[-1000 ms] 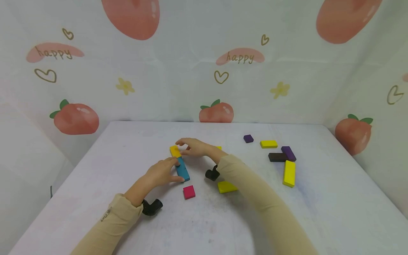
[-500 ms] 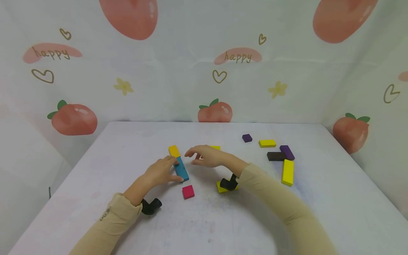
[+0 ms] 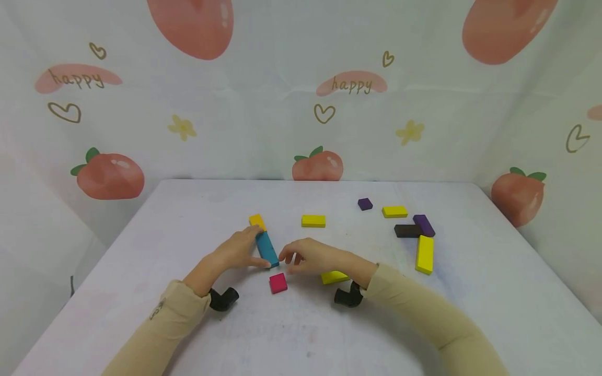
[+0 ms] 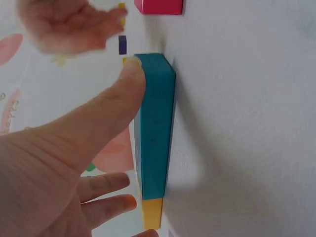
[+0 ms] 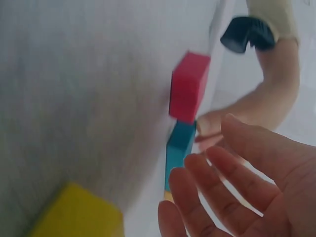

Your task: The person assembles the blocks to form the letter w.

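Note:
My left hand point(image 3: 237, 250) spans a long blue block point(image 3: 266, 249) on the table, fingers spread and fairly straight. In the left wrist view its thumb point(image 4: 129, 81) rests against the near end of the blue block point(image 4: 157, 128). An orange block point(image 3: 257, 221) lies end to end with the blue one, by the left fingertips. My right hand point(image 3: 312, 256) hovers with loosely bent fingers and holds nothing, just beyond a small red block point(image 3: 278, 283). The right wrist view shows the red block point(image 5: 189, 89) near the blue block's end. A yellow block point(image 3: 335, 277) is partly hidden by the right hand.
Behind the right hand lies a yellow block point(image 3: 313, 221). Farther right are a small purple block point(image 3: 365, 204), another yellow block point(image 3: 395, 212), and a dark block point(image 3: 408, 231) beside a longer purple one point(image 3: 424, 225). A long yellow block point(image 3: 425, 255) sits in front of them.
My right hand has come back from the orange block toward the red block, uncovering the yellow block behind. The left hand stays at the blue block, its fingers slightly farther forward.

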A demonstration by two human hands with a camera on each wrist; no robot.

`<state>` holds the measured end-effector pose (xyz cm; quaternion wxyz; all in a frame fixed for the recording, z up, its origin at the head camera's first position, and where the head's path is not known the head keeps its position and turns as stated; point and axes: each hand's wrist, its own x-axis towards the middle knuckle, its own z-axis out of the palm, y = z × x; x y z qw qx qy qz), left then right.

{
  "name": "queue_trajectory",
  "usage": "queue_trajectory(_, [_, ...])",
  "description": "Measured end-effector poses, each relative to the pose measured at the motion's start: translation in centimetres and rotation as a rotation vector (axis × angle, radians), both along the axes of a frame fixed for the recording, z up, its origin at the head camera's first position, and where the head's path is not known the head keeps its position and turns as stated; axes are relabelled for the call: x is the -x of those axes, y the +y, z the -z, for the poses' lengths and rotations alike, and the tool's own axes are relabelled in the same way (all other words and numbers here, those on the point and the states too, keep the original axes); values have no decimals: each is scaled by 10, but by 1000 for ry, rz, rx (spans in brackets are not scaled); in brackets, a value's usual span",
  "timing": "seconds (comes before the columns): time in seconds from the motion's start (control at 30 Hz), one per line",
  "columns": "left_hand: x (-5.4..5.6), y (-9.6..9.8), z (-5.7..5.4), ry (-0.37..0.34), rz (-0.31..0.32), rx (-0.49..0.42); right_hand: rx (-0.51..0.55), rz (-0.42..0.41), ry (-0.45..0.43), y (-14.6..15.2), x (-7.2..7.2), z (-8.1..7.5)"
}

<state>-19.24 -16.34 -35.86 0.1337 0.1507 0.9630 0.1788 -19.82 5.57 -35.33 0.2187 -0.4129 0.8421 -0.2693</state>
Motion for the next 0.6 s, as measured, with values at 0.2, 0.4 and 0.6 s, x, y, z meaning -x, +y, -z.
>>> queue_trajectory(0.2, [4,-2,0,-29,17,26,-9,29,-21,-1,-13,6])
queue_trajectory(0.4, [4,-1,-2,-24,21,66,-21,27,25,-3,-20,10])
queue_trajectory(0.6, [3,-1,-2,-19,6,74,-25,36,34,-5,-23,10])
